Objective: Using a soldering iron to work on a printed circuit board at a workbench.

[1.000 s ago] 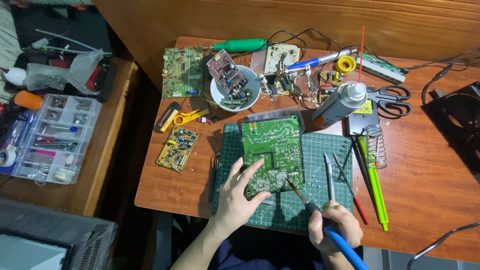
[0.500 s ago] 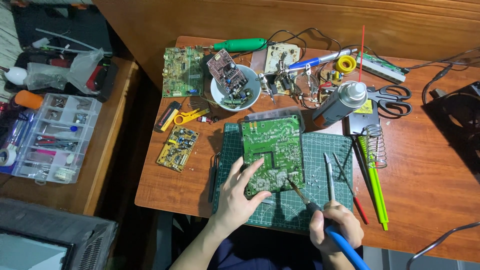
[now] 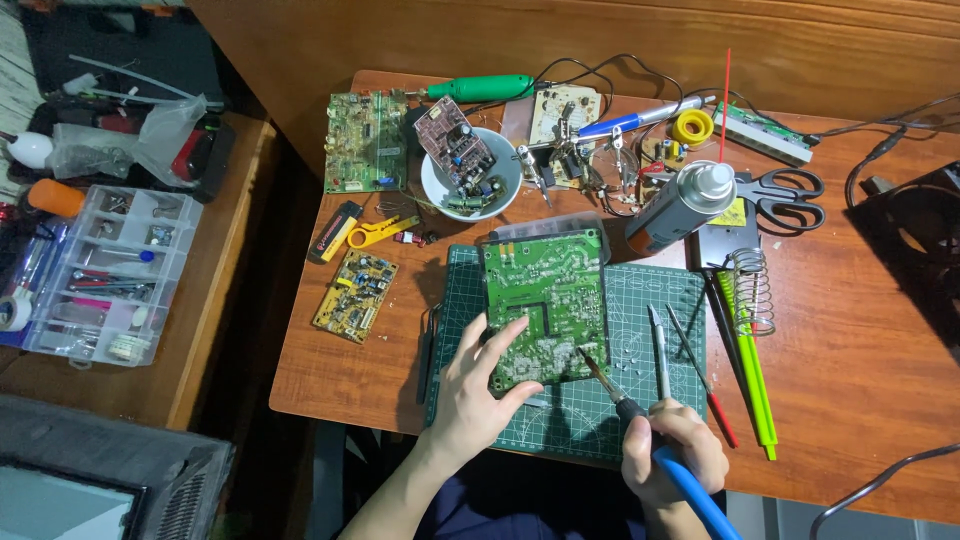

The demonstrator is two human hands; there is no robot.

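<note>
A green circuit board (image 3: pixel 545 300) lies solder side up on a dark green cutting mat (image 3: pixel 640 300) at the near middle of the wooden table. My left hand (image 3: pixel 478 385) rests on the board's near left corner, fingers spread and pressing it down. My right hand (image 3: pixel 672 452) grips a blue-handled soldering iron (image 3: pixel 640 420) like a pen. Its tip touches the board's near right edge. Tweezers (image 3: pixel 658 350) lie on the mat just right of the iron.
A spray can (image 3: pixel 680 205), scissors (image 3: pixel 785 195), a coiled iron stand (image 3: pixel 752 290) and green sticks (image 3: pixel 745 360) sit to the right. A white bowl (image 3: pixel 470 170) with parts and loose boards (image 3: pixel 365 140) lie farther back. A clear parts organizer (image 3: pixel 105 270) is on the left side table.
</note>
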